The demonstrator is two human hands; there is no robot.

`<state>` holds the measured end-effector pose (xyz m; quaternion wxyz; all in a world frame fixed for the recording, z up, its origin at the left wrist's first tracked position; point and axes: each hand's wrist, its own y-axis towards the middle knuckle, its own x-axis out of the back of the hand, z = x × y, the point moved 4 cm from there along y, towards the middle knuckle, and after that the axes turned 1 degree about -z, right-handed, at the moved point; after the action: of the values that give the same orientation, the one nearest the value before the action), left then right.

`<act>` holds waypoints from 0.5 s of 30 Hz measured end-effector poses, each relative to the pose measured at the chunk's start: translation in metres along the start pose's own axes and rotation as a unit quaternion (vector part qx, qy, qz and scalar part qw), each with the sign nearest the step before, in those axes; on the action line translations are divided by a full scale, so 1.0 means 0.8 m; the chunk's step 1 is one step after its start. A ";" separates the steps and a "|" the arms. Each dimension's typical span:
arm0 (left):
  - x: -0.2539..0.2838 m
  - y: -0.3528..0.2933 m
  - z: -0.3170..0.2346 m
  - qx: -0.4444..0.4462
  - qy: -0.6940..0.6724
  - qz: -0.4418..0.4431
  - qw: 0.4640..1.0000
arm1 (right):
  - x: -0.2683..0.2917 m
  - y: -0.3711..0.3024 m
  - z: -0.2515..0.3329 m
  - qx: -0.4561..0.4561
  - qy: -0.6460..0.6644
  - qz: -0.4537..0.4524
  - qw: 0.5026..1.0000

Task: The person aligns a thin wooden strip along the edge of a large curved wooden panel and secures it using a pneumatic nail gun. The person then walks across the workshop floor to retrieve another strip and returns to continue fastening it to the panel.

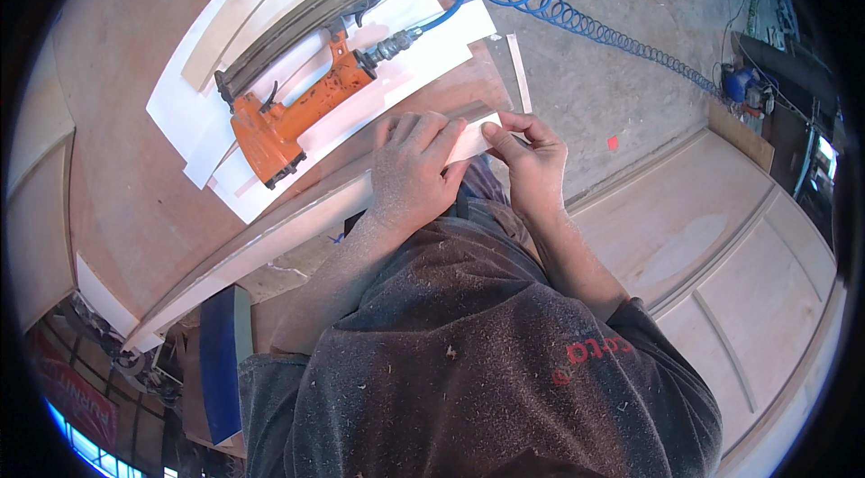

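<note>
Dusty with fine powder, my left hand (416,164) curls its fingers over the workbench edge and grips a pale wooden strip (472,141). My right hand (535,161) pinches the right end of the same strip, thumb on its face and fingers behind. Part of the strip is hidden under my left fingers. Beyond my left hand an orange pneumatic nail gun (302,113) with a long dark magazine lies on white sheets (405,81). A blue coiled air hose (541,2) runs from its metal coupling off to the right.
Long pale boards (257,14) lie beside the nail gun on the reddish-brown wooden worktop (117,100). To my right stands a large pale panel (676,208) with thin battens. A narrow offcut (520,72) and a small red scrap (613,143) lie on the concrete floor (595,81).
</note>
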<state>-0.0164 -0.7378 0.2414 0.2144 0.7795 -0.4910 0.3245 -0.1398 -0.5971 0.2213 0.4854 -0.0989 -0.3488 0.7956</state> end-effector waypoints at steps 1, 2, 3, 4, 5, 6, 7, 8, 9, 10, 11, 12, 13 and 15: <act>0.000 0.000 0.000 0.001 -0.003 -0.001 1.000 | 0.000 0.000 0.001 -0.003 -0.004 0.000 1.000; 0.000 -0.001 0.000 0.001 -0.003 0.001 1.000 | 0.000 0.000 0.002 0.000 0.002 0.006 1.000; 0.001 -0.001 0.000 0.001 -0.006 0.002 1.000 | 0.000 0.001 0.003 0.002 0.007 0.012 1.000; 0.001 -0.001 0.000 0.002 -0.009 0.003 1.000 | 0.000 0.001 0.004 0.002 0.012 0.016 1.000; 0.001 -0.001 0.000 0.001 -0.008 0.003 1.000 | 0.000 0.002 0.006 0.006 0.012 0.020 1.000; 0.001 -0.001 0.000 0.002 -0.007 0.003 1.000 | 0.000 0.002 0.007 0.007 0.010 0.024 1.000; 0.001 -0.002 0.000 0.003 -0.006 0.001 1.000 | 0.000 0.003 0.008 0.004 0.006 0.025 1.000; 0.001 -0.002 0.000 0.004 -0.007 0.004 1.000 | 0.000 0.003 0.010 0.015 0.007 0.020 1.000; 0.001 -0.002 0.001 0.006 -0.008 0.006 1.000 | 0.001 0.003 0.012 0.021 0.006 0.013 1.000; 0.000 -0.002 0.001 0.009 -0.009 0.008 1.000 | 0.001 0.003 0.014 0.040 0.011 0.016 0.999; 0.001 -0.003 0.001 0.007 -0.007 0.007 1.000 | 0.002 0.003 0.013 0.026 -0.008 0.008 1.000; 0.001 -0.003 0.001 0.005 -0.004 0.005 1.000 | 0.003 0.002 0.014 0.025 -0.021 0.010 0.999; 0.001 -0.003 0.002 0.002 -0.001 0.002 1.000 | 0.003 0.002 0.015 0.030 -0.032 0.017 0.999; 0.001 -0.004 0.002 0.005 -0.001 0.004 1.000 | 0.006 0.002 0.018 0.033 -0.079 0.021 0.996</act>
<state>-0.0126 -0.7379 0.2407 0.2084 0.7792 -0.4923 0.3272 -0.1507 -0.6000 0.2320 0.4426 -0.0265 -0.3577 0.8218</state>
